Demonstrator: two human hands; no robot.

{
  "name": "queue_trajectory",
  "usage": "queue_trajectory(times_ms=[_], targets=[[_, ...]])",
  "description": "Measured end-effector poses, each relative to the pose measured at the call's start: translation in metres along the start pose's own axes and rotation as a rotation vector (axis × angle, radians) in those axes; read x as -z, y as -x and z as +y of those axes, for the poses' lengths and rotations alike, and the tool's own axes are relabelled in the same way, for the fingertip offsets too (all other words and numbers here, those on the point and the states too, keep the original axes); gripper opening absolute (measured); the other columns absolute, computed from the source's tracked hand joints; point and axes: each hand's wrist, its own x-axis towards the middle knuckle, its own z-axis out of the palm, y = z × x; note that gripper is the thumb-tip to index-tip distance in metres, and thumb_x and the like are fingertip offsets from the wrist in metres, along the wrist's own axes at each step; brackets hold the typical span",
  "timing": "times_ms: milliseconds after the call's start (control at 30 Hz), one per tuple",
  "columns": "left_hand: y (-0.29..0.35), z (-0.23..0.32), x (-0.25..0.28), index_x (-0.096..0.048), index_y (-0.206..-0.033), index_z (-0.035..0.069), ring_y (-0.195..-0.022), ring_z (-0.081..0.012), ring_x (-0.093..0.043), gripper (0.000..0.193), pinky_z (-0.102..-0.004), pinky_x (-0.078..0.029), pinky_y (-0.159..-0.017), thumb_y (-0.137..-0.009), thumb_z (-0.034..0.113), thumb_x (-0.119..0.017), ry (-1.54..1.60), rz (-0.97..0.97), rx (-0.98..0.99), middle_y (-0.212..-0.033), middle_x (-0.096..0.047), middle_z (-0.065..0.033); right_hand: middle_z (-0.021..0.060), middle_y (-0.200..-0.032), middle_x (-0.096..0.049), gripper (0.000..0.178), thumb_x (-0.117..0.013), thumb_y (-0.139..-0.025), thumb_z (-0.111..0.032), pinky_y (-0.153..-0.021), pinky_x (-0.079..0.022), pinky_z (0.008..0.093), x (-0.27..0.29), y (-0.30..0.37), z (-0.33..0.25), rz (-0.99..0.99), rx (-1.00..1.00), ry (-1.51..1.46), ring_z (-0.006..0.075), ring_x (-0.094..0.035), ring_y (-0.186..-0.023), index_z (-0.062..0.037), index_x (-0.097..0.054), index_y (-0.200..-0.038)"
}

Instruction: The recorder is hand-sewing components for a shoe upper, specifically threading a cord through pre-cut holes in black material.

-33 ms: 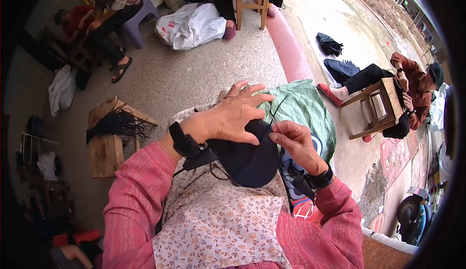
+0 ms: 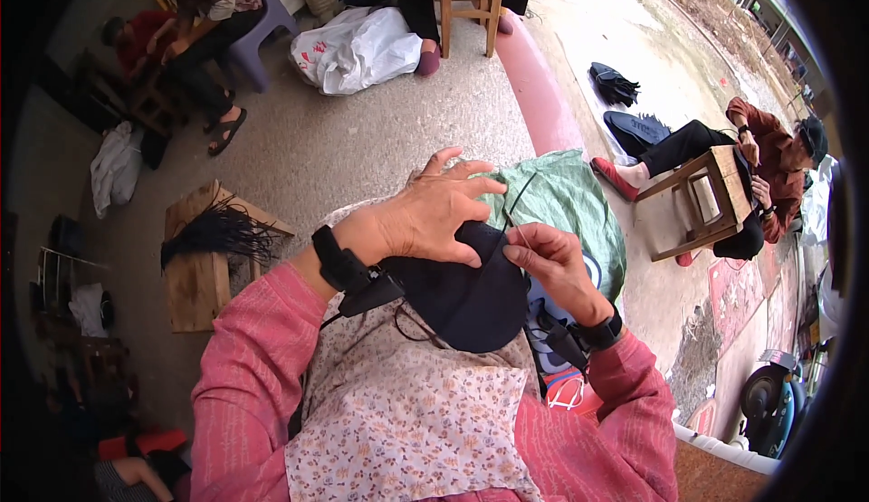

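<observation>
The piece [image 2: 480,312] lies over the person's lap, at the top of a flowered apron [image 2: 407,420]. It is flat, matt and very dark – black or deep navy – with a smooth, rounded end toward the person. A faint line, crease or seam, runs slantwise across its face; its upper left part is hidden by the left hand [image 2: 421,217]. That hand is spread wide, fingers fanned beyond the far edge, thumb resting on the piece. At the right edge, the right hand [image 2: 557,271] has thumb and forefinger pinched together on a thin, pale sliver [image 2: 519,232] – too fine to tell whether needle or thread. Just beside those fingertips a dark cord [image 2: 518,196] stands up from the edge, slanting across a green cloth [image 2: 579,199]. A thin dark loop curves out below the piece's left side.
</observation>
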Motion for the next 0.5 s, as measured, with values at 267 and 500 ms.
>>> queue_trajectory(times_ms=[267,500], targets=[[0.024,0.008,0.037,-0.068,-0.111,-0.001,-0.095,-0.0215,-0.068,0.032,-0.0276,-0.054,-0.082,-0.086,0.017,-0.074,1.313,0.087,0.824,-0.099,-0.072,-0.0081,-0.0061,-0.077,-0.058,0.026,-0.055,-0.101,-0.025,-0.051,-0.028,0.0160,0.020,-0.015,-0.035,0.382,0.071,0.058,-0.0024,-0.037,-0.057,-0.0024,-0.062,-0.113],[0.090,0.030,-0.049,-0.053,-0.129,-0.004,-0.105,-0.0203,-0.065,0.044,-0.0332,-0.053,-0.096,-0.089,0.005,-0.067,1.806,0.446,1.034,-0.122,-0.063,-0.0128,-0.0003,-0.083,-0.062,0.022,-0.060,-0.099,-0.019,-0.066,-0.044,0.0221,0.029,-0.010,0.001,0.280,0.069,0.253,0.0066,-0.055,-0.077,0.0022,-0.062,-0.103]])
